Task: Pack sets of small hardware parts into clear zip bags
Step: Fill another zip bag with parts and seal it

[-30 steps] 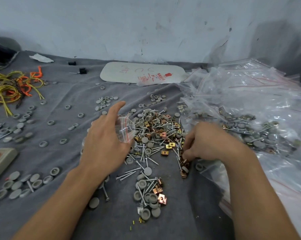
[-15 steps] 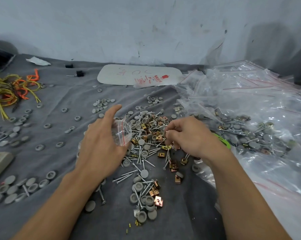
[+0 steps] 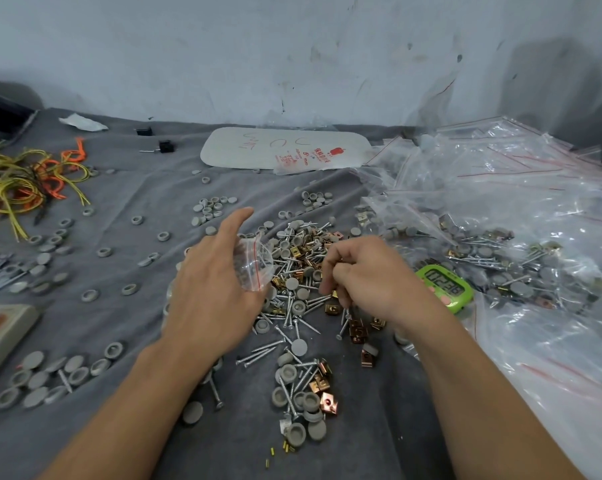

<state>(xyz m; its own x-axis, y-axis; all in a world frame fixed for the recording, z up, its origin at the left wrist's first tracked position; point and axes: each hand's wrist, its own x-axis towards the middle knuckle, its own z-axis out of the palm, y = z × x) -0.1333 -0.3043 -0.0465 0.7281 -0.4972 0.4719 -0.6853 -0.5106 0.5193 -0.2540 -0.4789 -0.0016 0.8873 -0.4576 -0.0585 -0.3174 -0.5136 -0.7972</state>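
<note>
My left hand [image 3: 212,289] holds a small clear zip bag [image 3: 252,263] with a red seal line, index finger pointing up. My right hand [image 3: 365,275] hovers over the middle pile of screws, grey caps and copper clips [image 3: 299,271], fingers curled and pinching small parts that I cannot make out. A smaller heap of the same parts [image 3: 304,400] lies nearer to me on the grey cloth [image 3: 126,341].
Filled and empty zip bags [image 3: 521,244] pile up on the right, with a green timer [image 3: 445,284] beside my right wrist. Grey caps [image 3: 50,375] lie scattered left. Yellow and orange ties [image 3: 22,181] sit far left, a white card [image 3: 285,148] at the back.
My right hand rose from the clips at the cloth's right side and moved left toward the bag, uncovering the green timer. My left hand kept the bag in place.
</note>
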